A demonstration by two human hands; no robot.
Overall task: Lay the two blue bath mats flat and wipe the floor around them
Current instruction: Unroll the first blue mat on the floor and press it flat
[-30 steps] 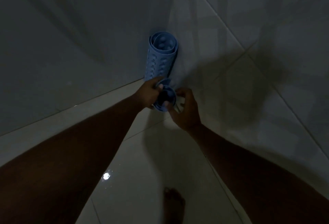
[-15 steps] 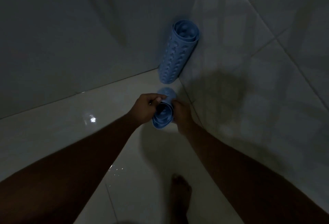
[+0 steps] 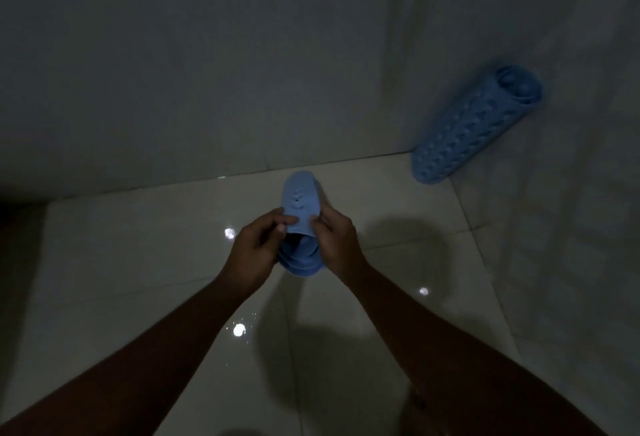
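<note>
Blue rolled mat (image 3: 300,208) partly unrolled above floor, second rolled mat (image 3: 474,127) leaning in corner

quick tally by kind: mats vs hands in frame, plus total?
Blue bath mats: 2, the rolled mat being held and the rolled mat leaning in the corner
Hands: 2, left hand and right hand, both gripping the held mat
Total: 4

Both arms bare from the fingers (image 3: 277,224) back to the frame edge, no sleeves, no cuffs. Left hand (image 3: 254,252) and right hand (image 3: 337,239): no rings, no watch, no bands or gloves that I can make out, tho light's dim. Nails short, as far as visible. Behind the fingers, low down, what looks like a bare foot (image 3: 417,411), too dark to tell more.
</note>
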